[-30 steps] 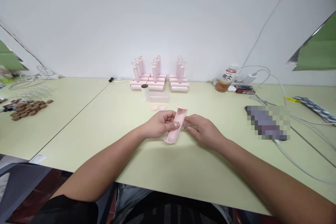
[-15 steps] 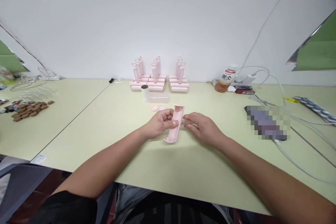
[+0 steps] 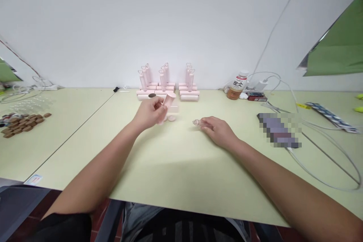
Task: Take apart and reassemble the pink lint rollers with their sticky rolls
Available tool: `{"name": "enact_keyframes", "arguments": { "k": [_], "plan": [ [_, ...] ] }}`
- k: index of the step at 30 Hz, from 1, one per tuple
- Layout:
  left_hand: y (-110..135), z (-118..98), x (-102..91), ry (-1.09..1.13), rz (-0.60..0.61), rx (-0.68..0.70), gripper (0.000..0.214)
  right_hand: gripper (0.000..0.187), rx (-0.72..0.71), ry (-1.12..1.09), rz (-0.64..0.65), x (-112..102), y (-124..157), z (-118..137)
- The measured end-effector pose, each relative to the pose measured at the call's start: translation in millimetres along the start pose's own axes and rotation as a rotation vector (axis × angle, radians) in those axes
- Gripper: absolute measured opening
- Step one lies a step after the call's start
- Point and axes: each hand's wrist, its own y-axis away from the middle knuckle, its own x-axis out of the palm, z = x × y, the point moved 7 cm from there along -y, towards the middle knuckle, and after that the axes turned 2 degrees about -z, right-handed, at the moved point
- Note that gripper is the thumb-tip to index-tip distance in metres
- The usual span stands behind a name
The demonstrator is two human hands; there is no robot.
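My left hand (image 3: 149, 113) is closed around a pink trough-shaped shell (image 3: 169, 99), lifted and tilted over the far middle of the table. My right hand (image 3: 218, 131) grips a clear rod-like handle (image 3: 196, 122), its narrow end pointing left. The handle and the shell are well apart. Just right of my left hand lie small pink discs (image 3: 171, 118). Behind that hand, the dark mouth of a white roll (image 3: 152, 95) shows; the rest is hidden. Against the wall stand several pink lint rollers (image 3: 189, 95) with upright handles and looped tops.
A drink bottle (image 3: 237, 86) stands at the back right beside chargers and cables. A blurred-out phone (image 3: 276, 130) lies on the right with a white cable. Brown discs (image 3: 27, 124) are heaped at the left, past the table seam.
The pink shell has come away from the clear handle. My left hand has carried it left and away from me, while my right hand keeps the handle near the same place.
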Motion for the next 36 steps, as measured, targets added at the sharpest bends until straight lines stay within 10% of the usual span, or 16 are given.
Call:
{"name": "enact_keyframes", "arguments": {
  "k": [6,20,36],
  "plan": [
    [-41,19,35.5,-0.804,0.086,0.312,0.020,0.027,-0.031,0.022,0.018,10,1,5],
    [-47,52,70.5,-0.892,0.130,0.385,0.025,0.030,-0.041,0.026,0.058,12,1,10],
    [-43,50,61.6,-0.871,0.019,0.388,0.021,0.032,0.017,0.039,0.076,12,2,9]
  ]
}}
